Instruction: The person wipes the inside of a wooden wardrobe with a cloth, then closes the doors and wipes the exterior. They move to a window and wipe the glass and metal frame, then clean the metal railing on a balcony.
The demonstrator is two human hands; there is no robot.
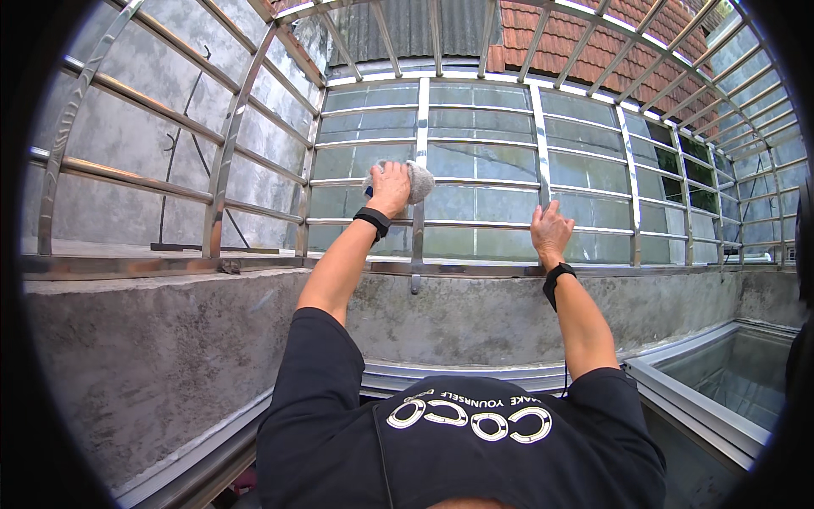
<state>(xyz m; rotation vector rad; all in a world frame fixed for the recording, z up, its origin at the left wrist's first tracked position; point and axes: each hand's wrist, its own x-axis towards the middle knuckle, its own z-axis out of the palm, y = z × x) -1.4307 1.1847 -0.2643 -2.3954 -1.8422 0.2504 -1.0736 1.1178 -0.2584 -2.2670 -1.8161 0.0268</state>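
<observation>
My left hand [390,186] grips a grey cloth [421,182] and presses it against a flat upright post [422,124] of a stainless steel window grille. A bit of dark blue shows under that hand's fingers. To the right, my right hand [552,230] rests at another flat upright post [540,137], beside a thin horizontal steel bar [483,224]; its fingers are curled round the metal, though the hidden side of the grip does not show. Both wrists wear black bands.
Below the grille runs a rough concrete ledge [458,318] with a metal bracket [415,284]. A sliding window frame [699,388] lies lower right. More bars [146,121] close off the left side. Beyond are a stained wall [121,140] and a red tiled roof [572,41].
</observation>
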